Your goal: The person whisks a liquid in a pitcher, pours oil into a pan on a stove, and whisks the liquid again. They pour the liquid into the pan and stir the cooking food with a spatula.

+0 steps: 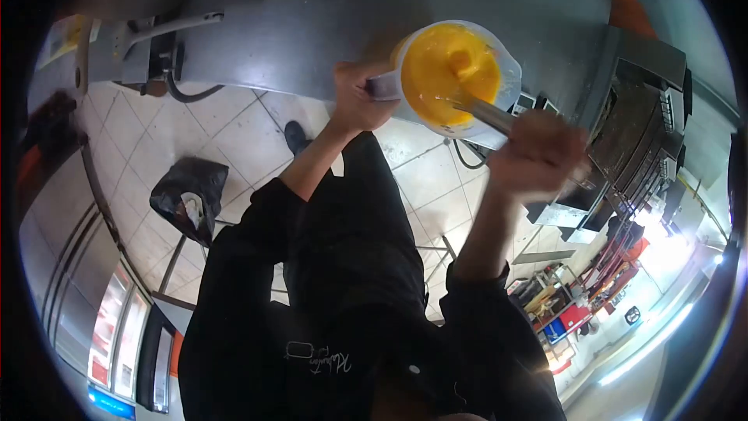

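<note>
A translucent plastic jug (510,82) holds yellow-orange liquid (428,70) with a raised lump near its middle. My left hand (362,97) is wrapped round the jug's handle on the left side. In my right hand (539,154), blurred by motion, is a metal whisk (489,115), its lower end dipped in the liquid. The jug is at the front edge of the metal table (296,39); whether its base rests on the table is hidden.
A black bag (189,196) is on the left over the tiled floor (257,129). Grill-like metal equipment (635,125) stands at the right. Loaded shelves (553,304) are at lower right. A metal-handled tool (175,23) lies at upper left.
</note>
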Tool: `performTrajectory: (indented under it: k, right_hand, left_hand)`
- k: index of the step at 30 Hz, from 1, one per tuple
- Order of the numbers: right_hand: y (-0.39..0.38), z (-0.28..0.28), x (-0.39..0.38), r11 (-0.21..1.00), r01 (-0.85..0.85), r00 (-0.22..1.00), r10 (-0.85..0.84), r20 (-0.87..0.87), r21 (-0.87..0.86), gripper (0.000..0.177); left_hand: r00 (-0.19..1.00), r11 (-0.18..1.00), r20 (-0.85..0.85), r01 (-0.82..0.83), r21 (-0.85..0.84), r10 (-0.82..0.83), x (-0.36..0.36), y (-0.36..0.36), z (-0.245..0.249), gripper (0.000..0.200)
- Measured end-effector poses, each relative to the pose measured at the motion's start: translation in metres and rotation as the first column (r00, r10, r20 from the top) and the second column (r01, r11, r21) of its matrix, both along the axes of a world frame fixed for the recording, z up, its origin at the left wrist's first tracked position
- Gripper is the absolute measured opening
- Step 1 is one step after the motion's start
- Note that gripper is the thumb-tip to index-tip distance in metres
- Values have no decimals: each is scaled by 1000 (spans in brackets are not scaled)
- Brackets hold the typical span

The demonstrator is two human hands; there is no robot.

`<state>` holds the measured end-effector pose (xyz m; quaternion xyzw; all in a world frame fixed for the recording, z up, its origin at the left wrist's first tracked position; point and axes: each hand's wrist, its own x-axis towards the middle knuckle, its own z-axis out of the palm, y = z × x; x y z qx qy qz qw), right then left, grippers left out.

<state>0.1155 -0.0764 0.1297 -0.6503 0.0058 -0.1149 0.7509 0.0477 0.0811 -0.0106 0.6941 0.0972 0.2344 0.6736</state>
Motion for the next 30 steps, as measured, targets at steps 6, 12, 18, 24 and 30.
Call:
performTrajectory:
  k: [6,12,18,24,30]
  right_hand:
    - [17,-4,-1,999,-46,999,45,26,22,46]
    - [9,-29,4,927,368,927,-372,-49,-72,43]
    - [30,-12,5,994,100,995,-100,9,-43,45]
    - [15,-24,11,982,-137,990,130,59,128,39]
    - [15,-28,16,983,-149,989,147,27,110,40]
  left_hand:
    - [1000,1000,15,11,25,-11,2,2,3,15]
    - [996,997,64,-61,-47,64,1,-3,-4,16]
    - [1000,998,7,-23,-58,24,-7,-3,1,17]
    - [986,987,28,-161,-13,162,-11,-13,0,15]
    - [978,977,7,-209,30,209,-14,-14,8,25]
